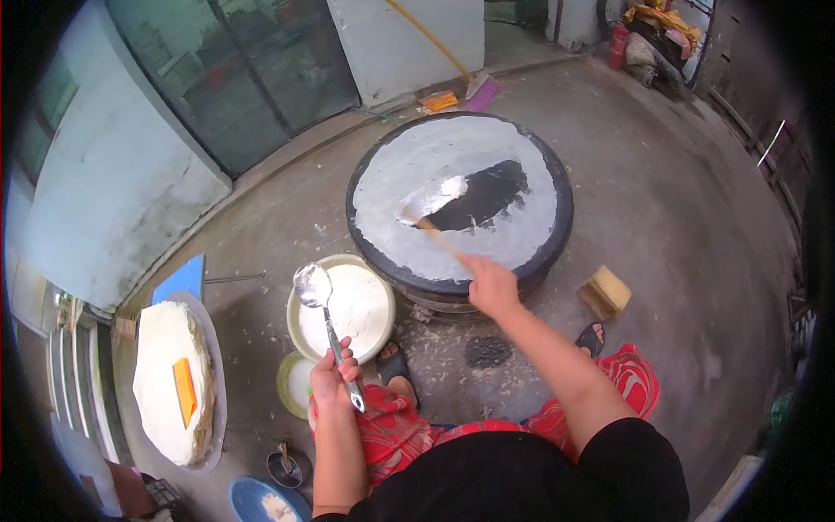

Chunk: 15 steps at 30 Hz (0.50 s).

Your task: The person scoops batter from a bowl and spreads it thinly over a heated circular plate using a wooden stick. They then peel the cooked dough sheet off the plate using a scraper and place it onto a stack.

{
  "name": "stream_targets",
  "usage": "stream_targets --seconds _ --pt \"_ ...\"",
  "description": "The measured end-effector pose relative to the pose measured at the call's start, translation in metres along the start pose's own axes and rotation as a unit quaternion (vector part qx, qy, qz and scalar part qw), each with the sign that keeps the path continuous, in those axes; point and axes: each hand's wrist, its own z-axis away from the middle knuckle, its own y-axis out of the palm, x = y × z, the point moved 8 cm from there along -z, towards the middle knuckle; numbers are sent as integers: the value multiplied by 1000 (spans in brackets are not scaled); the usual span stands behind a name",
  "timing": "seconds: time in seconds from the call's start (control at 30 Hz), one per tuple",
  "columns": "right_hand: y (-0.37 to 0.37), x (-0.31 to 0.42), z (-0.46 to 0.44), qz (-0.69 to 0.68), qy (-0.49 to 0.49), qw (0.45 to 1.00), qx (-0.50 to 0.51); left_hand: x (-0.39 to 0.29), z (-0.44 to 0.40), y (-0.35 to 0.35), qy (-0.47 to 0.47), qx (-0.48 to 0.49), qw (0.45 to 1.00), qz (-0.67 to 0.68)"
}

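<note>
My left hand [334,376] is closed round the handle of a metal ladle [314,287], whose batter-smeared bowl hangs over the left side of a pale tub [294,320] of white batter [352,304]. In my right hand [493,285] is the wooden handle of a spreader [442,243], reaching over a big round black griddle [559,228]. Its head, coated in batter, lies on the griddle beside a thick white lump [453,187]. Thin batter [409,157] covers much of the surface, while a dark patch [491,193] shows right of the spreader.
On the left, a white stack of flat sheets [161,383] carries an orange scraper [184,389]. A smaller green bowl [287,383], a pot [287,470] and a blue basin [243,498] stand near it. A yellowish block [607,291] lies right of the griddle; a broom [481,91] stands behind.
</note>
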Motion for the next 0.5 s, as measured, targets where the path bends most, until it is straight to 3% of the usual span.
stream_targets --seconds 0.03,0.13,0.27,0.33,0.4,0.5 --pt "4 -8 1 0 2 1000 0 1 1 1 -1 0 1000 -2" --pt "9 -62 -6 166 65 983 48 4 6 7 -10 -4 1000 15" --pt "-20 -98 -21 75 181 981 -11 3 5 6 4 -14 1000 -1" --pt "-20 -72 -15 73 155 985 -2 3 2 8 7 -12 1000 -6" --pt "-13 -53 -5 74 63 995 21 3 4 8 20 -24 1000 -2" --pt "-17 -107 -14 193 147 969 41 6 4 9 5 -25 1000 -4"
